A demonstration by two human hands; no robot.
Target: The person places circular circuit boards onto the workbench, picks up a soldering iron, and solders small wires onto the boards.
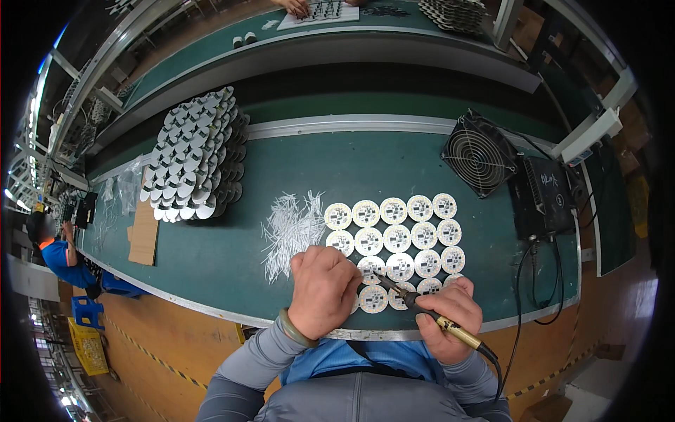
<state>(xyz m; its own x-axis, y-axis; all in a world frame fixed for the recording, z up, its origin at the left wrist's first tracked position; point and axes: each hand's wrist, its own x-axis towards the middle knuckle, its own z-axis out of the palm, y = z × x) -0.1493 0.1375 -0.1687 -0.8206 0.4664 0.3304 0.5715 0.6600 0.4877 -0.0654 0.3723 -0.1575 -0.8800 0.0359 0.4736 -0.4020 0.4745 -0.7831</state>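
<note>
My right hand [450, 316] grips a soldering iron [460, 333] by its yellowish handle. The iron's thin tip points up and left, at a round white circuit board in the sheet of joined boards [400, 267]. These boards lie in rows near the front edge of the bench. My left hand [323, 288] is closed beside the sheet's left side, fingertips close to the iron's tip; whatever it pinches is hidden. A loose heap of short white wires [288, 228] spreads just beyond that hand.
A tall stack of round-piece panels [190, 155] stands at the back left, beside brown cardboard [145, 235]. At the right are a black fan [478, 155] and a black box [545, 197] with hanging cables. Another person's hands [295, 7] work across the bench; someone else [60, 257] is far left.
</note>
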